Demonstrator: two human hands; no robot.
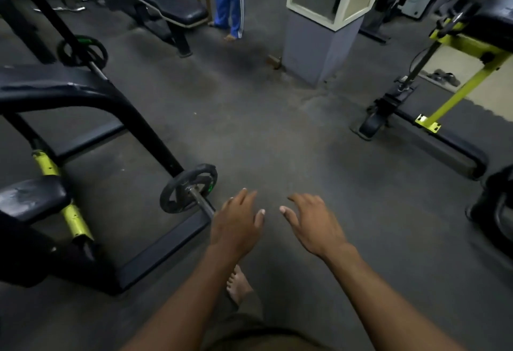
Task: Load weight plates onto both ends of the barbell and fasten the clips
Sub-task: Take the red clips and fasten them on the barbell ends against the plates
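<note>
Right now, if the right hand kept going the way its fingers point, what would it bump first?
Probably only the bare floor mat. The right hand points ahead and slightly left; nothing stands in that line before the distant grey pillar, though depth is hard to judge.

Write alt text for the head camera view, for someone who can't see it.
Two bare hands, the left hand and right hand, hover open above a dark gym floor, holding nothing. The left hand is just beside the near end of a barbell that carries a black weight plate; a black bench frame stands to the left.
</note>
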